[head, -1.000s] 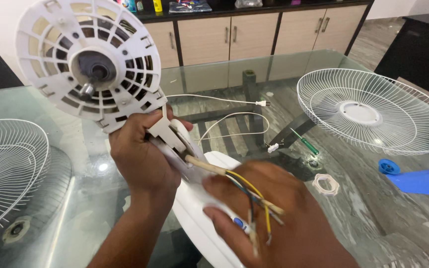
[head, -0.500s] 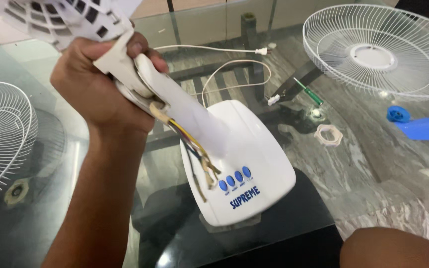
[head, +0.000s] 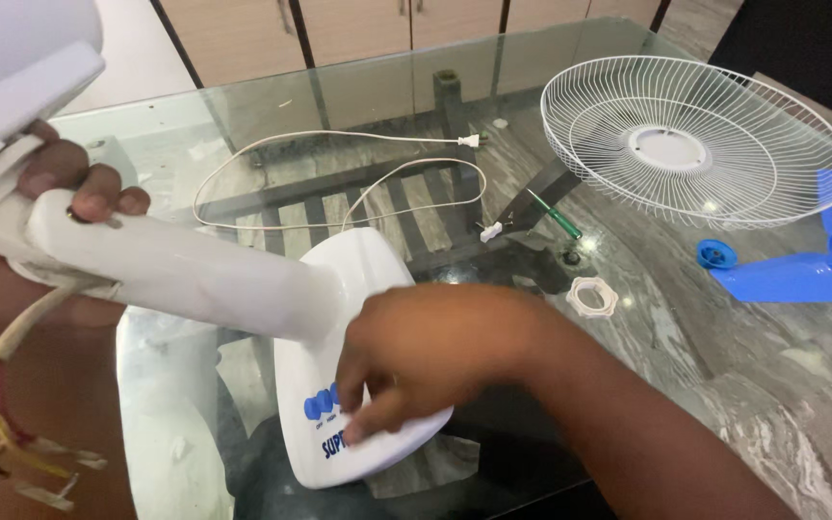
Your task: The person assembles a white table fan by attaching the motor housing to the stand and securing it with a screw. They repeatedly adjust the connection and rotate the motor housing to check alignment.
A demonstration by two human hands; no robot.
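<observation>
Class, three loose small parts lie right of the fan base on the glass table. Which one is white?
The ring-shaped nut; the screwdriver has a green handle, the round cap is blue.

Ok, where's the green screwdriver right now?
In the head view, the green screwdriver lies on the glass table, right of centre, between the white fan grille and the white plastic nut.

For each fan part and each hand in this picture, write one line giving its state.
Left hand: gripping the fan neck.
Right hand: pressed on the fan base.
Wires: loose, hanging from the neck.
Grille: detached, lying on the glass table.
Blue blade: detached.
Power cord: unplugged.
</observation>
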